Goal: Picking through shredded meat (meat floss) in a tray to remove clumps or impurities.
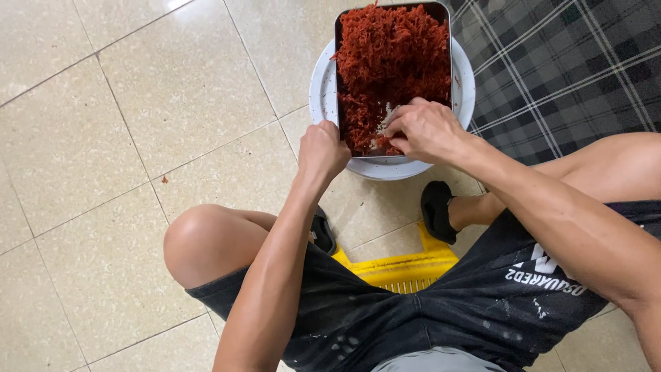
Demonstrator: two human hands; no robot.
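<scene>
top centre of frame: left hand [322, 150] fisted on near-left edge of metal tray [340, 83]; right hand [421, 129] fingers curled, pinching red shreds [392, 55]; tray rests on white basin [321, 89].

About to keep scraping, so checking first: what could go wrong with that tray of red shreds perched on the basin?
The metal tray sits on the white basin, steadied only by the left hand at its edge; a hard push might tip it. The red shreds are heaped high, so the right hand could spill some onto the tiled floor.
</scene>
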